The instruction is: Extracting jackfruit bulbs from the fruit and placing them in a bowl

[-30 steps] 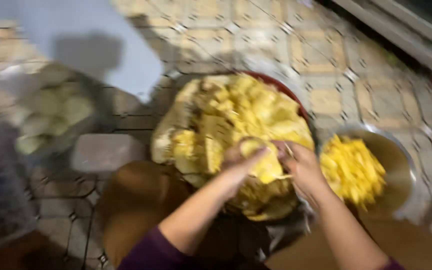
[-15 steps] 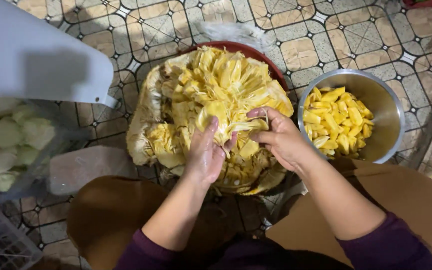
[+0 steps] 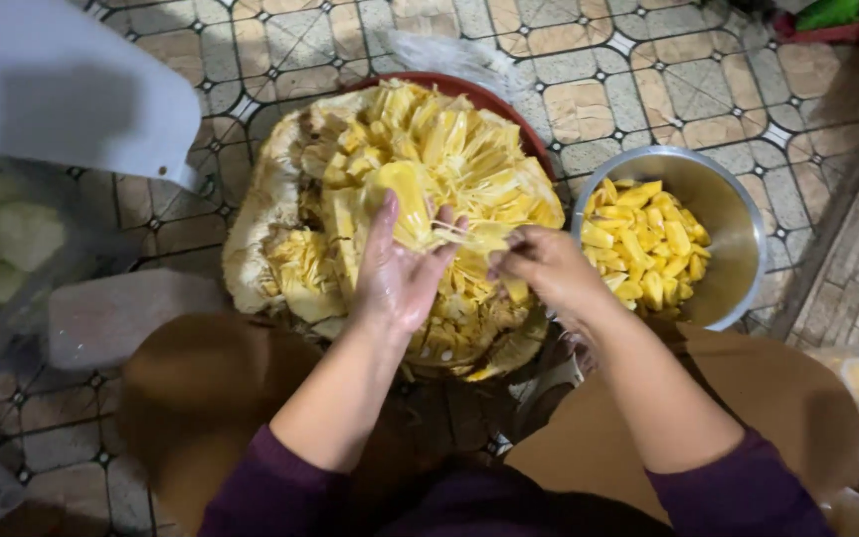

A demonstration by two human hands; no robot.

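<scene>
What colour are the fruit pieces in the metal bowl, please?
Bright yellow; the fruit pieces fill the metal bowl, seen best in the head view.

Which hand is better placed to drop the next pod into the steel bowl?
Right, probably. The right hand pinches fibres at the jackfruit edge, next to the steel bowl of yellow pods. The left hand lies mid-fruit, bracing a pod, farther from the bowl.

the opened jackfruit [image 3: 390,199] fills the red tray [image 3: 509,109], and the steel bowl [image 3: 738,249] sits just right of it. bare tiled floor [image 3: 648,80] lies open beyond both. a pale block [image 3: 121,318] crowds the left.
</scene>
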